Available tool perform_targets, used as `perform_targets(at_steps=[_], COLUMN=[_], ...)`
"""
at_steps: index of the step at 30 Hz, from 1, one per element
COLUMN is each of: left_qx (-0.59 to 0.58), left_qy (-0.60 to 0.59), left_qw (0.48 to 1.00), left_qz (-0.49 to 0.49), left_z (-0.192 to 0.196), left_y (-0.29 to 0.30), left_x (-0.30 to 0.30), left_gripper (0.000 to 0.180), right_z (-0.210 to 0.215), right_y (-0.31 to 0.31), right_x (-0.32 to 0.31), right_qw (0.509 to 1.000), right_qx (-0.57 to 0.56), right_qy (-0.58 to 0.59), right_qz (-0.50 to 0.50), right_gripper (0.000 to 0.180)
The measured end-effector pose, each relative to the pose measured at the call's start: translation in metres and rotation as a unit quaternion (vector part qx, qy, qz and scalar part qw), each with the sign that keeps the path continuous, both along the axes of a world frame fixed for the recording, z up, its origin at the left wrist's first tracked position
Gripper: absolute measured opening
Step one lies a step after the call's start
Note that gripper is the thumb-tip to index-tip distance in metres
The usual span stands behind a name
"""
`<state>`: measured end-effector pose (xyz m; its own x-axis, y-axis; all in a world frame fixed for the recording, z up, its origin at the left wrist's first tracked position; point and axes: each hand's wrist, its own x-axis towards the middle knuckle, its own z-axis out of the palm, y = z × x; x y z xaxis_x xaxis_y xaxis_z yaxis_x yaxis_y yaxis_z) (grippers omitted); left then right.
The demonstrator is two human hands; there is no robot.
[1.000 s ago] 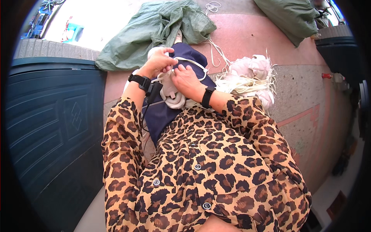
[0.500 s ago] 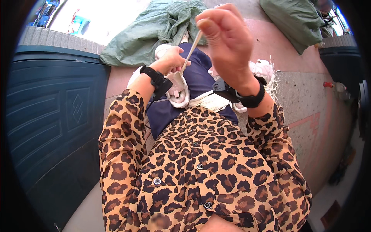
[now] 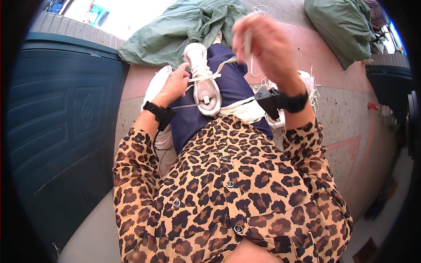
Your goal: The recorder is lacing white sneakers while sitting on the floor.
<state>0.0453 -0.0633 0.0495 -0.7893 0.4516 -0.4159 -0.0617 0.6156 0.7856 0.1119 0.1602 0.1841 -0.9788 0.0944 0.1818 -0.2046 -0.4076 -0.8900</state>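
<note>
A pale pink and white sneaker (image 3: 209,94) lies across my lap on the dark blue trousers, toe pointing away, with cream laces (image 3: 201,72) crossing its front. At its left side is my left hand (image 3: 176,83), index finger stretched out and the other fingers curled on a lace strand by the eyelets. My right hand (image 3: 265,48), raised beyond the shoe to the right and smeared by motion, is closed on a shoelace (image 3: 226,64) that runs up from the shoe. A bundle of loose cream laces (image 3: 243,110) rests on my right thigh.
More white shoes lie left of my legs, one (image 3: 157,85) by my left wrist. A pinkish shoe (image 3: 305,79) with lace ends stands on the right. Green sacks (image 3: 153,46) (image 3: 337,28) are at the far side; a dark blue panelled door (image 3: 66,109) stands left.
My right hand has moved slightly right and down, and the lace now hangs slacker. My left hand has shifted left and nearer, uncovering the laced front of the shoe.
</note>
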Motion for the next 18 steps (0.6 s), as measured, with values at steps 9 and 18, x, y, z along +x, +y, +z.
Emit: perform_targets(at_steps=[9,18], left_qx=[0.043,0.116], left_qy=[-0.080,-0.121], left_qw=[0.994,0.975], left_qz=[0.068,0.146], left_z=[0.012,0.011], left_y=[-0.006,-0.008], left_x=[0.003,0.011], left_gripper=[0.051,0.044], right_z=[-0.159,-0.143], right_y=[-0.079,-0.081], right_x=[0.006,-0.010], right_qw=[0.880,0.721], right_qx=[0.400,0.635], right_qy=[-0.229,-0.181], right_qz=[0.113,0.210], right_gripper=[0.017,0.015])
